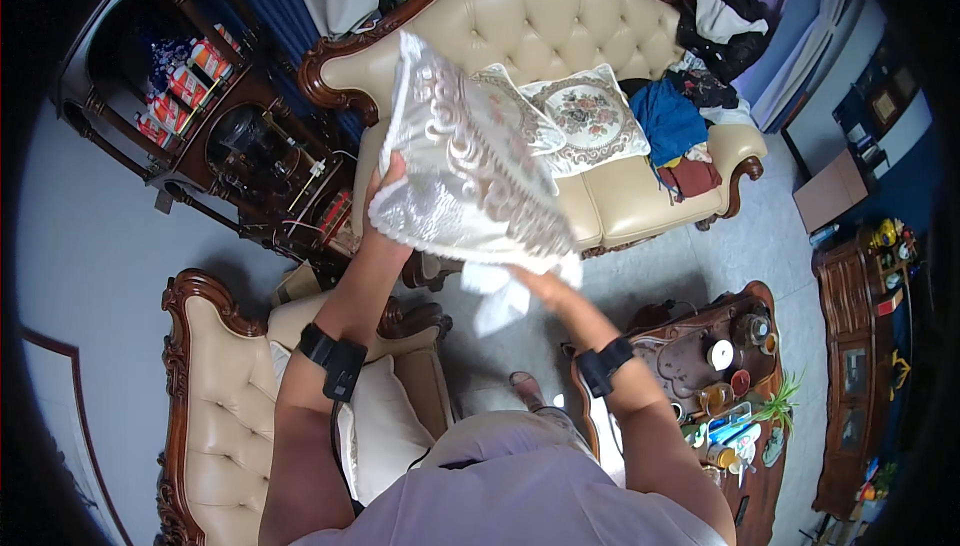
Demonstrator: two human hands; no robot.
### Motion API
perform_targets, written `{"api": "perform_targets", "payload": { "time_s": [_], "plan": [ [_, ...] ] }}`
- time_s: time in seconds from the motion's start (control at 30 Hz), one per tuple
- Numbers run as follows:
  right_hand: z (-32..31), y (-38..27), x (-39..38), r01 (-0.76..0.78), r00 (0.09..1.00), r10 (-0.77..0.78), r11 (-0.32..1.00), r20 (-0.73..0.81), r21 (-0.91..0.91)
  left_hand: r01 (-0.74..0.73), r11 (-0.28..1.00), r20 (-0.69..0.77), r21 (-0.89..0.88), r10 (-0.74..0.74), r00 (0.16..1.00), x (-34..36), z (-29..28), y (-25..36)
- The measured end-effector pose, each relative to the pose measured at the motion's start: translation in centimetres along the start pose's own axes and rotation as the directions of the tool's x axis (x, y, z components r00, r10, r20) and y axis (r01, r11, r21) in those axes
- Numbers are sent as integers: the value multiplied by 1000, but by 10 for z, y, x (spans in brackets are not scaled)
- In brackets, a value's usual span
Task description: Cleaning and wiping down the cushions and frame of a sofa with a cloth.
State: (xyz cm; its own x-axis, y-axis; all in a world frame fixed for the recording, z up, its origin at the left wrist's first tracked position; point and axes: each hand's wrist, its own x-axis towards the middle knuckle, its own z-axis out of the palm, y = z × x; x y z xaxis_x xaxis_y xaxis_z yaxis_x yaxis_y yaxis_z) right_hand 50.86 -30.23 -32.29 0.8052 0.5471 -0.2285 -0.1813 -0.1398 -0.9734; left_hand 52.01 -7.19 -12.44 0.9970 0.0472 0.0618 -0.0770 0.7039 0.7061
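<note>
A cream and silver cushion [470,161] with scrolled embroidery and a ruffled edge is held up in front of me, tilted. My left hand [388,196] grips its left edge, thumb on the near face and the other fingers mostly behind. At the lower right edge, my right hand [545,288] closes on the cushion's border; its fingertips are partly hidden and slightly blurred. A white piece of fabric [497,298] hangs beneath the cushion beside my right hand. Two similar cushions with floral medallions, one in full view [587,118], lean against the back of the cream sofa [540,16].
Clothes [672,121] are heaped at the sofa's right end. A cream armchair [215,406] with a pale pillow [385,431] is at my left. On my right stands a carved tea table [660,361] with jars and cups. A dark display shelf [190,161] stands far left.
</note>
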Motion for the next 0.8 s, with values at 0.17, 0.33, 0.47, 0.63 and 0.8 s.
{"api": "perform_targets", "payload": {
  "time_s": [0.17, 0.33, 0.47, 0.63, 0.8],
  "plan": [
    [-123, -143, 43, 66, 862, 24, 985, -507, 159, -118, 939, 89, 324, 94, 992, 57, 48, 11],
    [-137, -157, 46, -10, 803, -54, 994, -593, -104, 248, 695, -247, 675, -104, 963, 73, 37, -2],
    [-122, -88, 36, -36, 920, -1, 996, -393, -86, 396, 580, -331, 712, -220, 918, 29, -25, -34],
    [-101, -39, 36, -110, 947, 105, 994, -302, 2, 533, 512, -545, 673, -144, 826, -70, -177, -90],
    [-76, -21, 36, -191, 963, 172, 979, -209, -72, 684, 286, -712, 671, -9, 702, -197, -240, -88]
  ]
}}
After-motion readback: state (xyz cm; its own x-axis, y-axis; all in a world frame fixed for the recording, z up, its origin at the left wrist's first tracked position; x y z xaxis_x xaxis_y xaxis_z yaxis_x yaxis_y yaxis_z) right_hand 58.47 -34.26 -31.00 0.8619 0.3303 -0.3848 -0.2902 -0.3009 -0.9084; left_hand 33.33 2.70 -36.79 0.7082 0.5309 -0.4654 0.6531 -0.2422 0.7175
